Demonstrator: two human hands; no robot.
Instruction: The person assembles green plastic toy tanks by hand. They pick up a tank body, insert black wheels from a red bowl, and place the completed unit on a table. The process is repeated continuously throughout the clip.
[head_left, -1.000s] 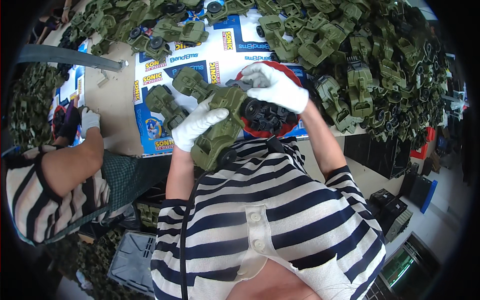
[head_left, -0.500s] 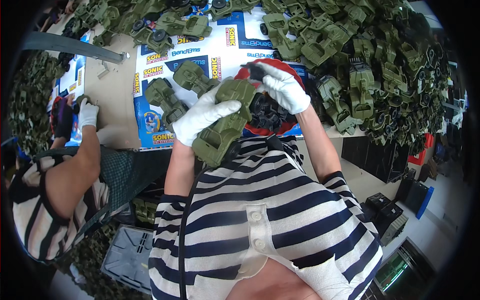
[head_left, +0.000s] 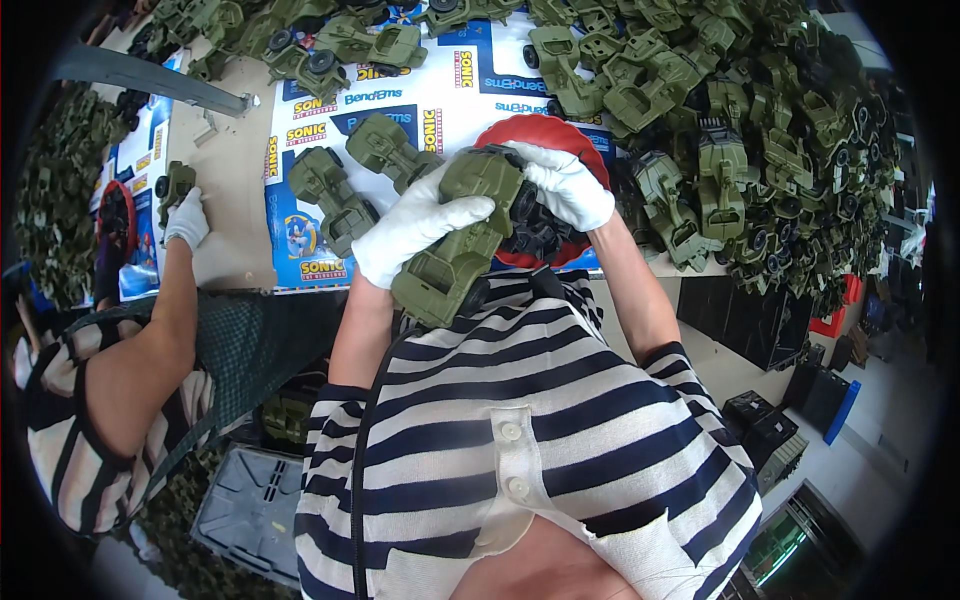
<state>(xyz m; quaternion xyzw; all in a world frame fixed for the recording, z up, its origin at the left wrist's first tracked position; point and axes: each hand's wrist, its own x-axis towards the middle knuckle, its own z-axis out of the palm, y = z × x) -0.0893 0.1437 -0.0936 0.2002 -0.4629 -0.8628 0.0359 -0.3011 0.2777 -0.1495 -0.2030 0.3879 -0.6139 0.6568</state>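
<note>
My left hand (head_left: 412,228), in a white glove, is closed around the middle of an olive-green toy truck (head_left: 462,250), tilted in front of my chest. Black wheels (head_left: 523,202) show on its right side. My right hand (head_left: 572,188), also gloved, has its fingers pressed together at the truck's far end. A small black part (head_left: 497,151) shows by those fingertips, mostly hidden. Beneath the right hand stands a red bowl (head_left: 535,128) with black wheels and parts (head_left: 540,238) in it. Two more green trucks (head_left: 385,150) lie left of my left hand.
Printed white and blue sheeting (head_left: 330,105) covers the table. Green toy trucks pile up (head_left: 760,160) on the right and along the back. A metal bar (head_left: 150,88) crosses at left. There a co-worker's gloved hand (head_left: 187,220) touches another truck (head_left: 177,182).
My right hand has brought the black part from above the bowl left to the truck's far end. The co-worker's hand has moved out a truck on the table.
</note>
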